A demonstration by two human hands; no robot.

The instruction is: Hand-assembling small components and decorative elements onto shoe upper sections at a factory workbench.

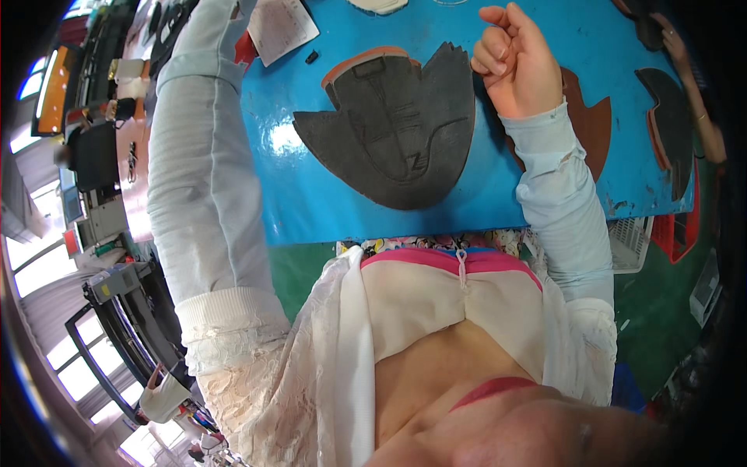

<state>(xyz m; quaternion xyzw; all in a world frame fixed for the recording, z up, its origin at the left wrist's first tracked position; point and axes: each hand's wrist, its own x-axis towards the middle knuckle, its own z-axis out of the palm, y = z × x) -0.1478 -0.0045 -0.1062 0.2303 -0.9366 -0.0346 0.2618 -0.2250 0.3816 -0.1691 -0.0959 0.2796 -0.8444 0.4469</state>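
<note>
A dark grey flat shoe-upper piece (397,128) with an orange edge at its top lies spread on the blue table (311,202). My right hand (513,62) rests at the piece's jagged right edge, fingers curled shut, with nothing visible in them. Whether the fingertips touch the piece is unclear. My left arm (194,156), in a pale blue sleeve, reaches up along the table's left edge. My left hand is out of the picture at the top.
A brown cut piece (595,124) lies under my right forearm, and dark pieces (671,117) are stacked further right. Another person's hand (678,48) is at the far right. A paper sheet (284,27) and a small black object (311,56) lie at the back. A red basket (678,233) stands below the table.
</note>
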